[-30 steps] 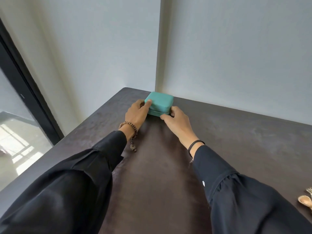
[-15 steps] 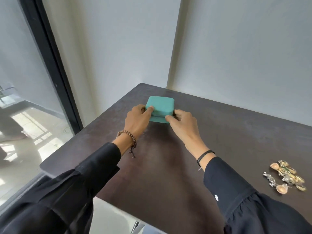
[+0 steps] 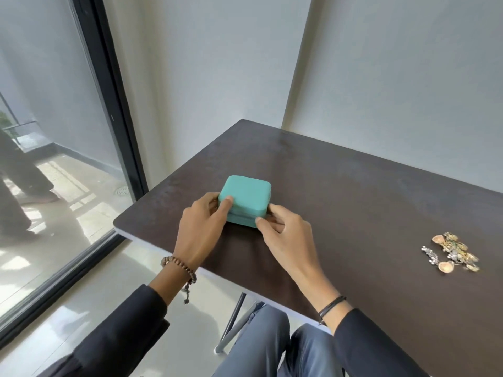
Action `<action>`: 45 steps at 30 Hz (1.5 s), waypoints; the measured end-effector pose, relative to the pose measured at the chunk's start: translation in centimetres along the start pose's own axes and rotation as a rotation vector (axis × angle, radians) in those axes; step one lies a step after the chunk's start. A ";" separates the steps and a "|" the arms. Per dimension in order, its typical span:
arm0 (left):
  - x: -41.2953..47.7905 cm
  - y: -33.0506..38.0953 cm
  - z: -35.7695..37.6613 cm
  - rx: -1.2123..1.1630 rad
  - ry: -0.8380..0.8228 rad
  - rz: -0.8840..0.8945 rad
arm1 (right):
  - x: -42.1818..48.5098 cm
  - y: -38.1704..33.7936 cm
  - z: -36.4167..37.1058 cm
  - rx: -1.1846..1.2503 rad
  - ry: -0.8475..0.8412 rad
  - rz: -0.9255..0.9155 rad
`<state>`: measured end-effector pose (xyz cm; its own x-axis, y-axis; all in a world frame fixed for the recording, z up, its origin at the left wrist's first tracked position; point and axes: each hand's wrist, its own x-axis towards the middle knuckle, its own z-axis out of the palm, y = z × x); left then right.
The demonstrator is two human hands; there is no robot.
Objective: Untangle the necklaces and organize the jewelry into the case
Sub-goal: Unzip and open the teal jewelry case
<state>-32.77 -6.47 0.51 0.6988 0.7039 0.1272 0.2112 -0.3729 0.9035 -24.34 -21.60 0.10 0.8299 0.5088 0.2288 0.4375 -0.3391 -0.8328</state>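
Holding the case (image 3: 246, 197) from 2 sides, lid down, flat on the table (image 3: 367, 202) toward its left edge. Gripping with the left hand (image 3: 202, 229): fingers curled round the case's left side, thumb pressed on the lid's near-left corner. Gripping with the right hand (image 3: 288, 240) too: thumb tip against the near-right corner at the seam line, fingers curled in at the right side. Cannot tell whether anything small sits pinched under those fingers, hidden behind the knuckles. Over on the right of the table, well apart from the case, a tangled heap of jewelry (image 3: 451, 253), gold and silver bits, 2 shell-like pieces showing, untouched. On the left wrist a bead bracelet (image 3: 181, 268), on the right a black cord (image 3: 330, 304). Dark sleeves (image 3: 122, 330) on both arms. Left of the table, a window (image 3: 40, 159) with a black frame; behind, a plain wall (image 3: 381, 77).
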 end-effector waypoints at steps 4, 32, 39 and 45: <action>-0.4 -0.9 -0.5 -0.035 -0.079 0.032 | -0.7 0.1 0.0 0.055 0.001 0.025; 4.7 -1.8 -2.3 0.098 -0.427 0.110 | 6.2 1.7 -0.9 0.379 -0.039 0.374; 4.2 -1.3 -3.0 -0.165 -0.573 0.146 | 6.4 0.3 -0.5 0.678 -0.135 0.386; 4.3 -1.4 -3.3 -0.235 -0.626 0.143 | 6.7 1.3 -1.0 0.764 -0.205 0.405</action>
<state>-32.35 -0.90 1.13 0.9873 0.1491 0.0550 -0.0170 -0.2450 0.9694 -17.89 -19.42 1.06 0.7603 0.6212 -0.1897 -0.2871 0.0594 -0.9560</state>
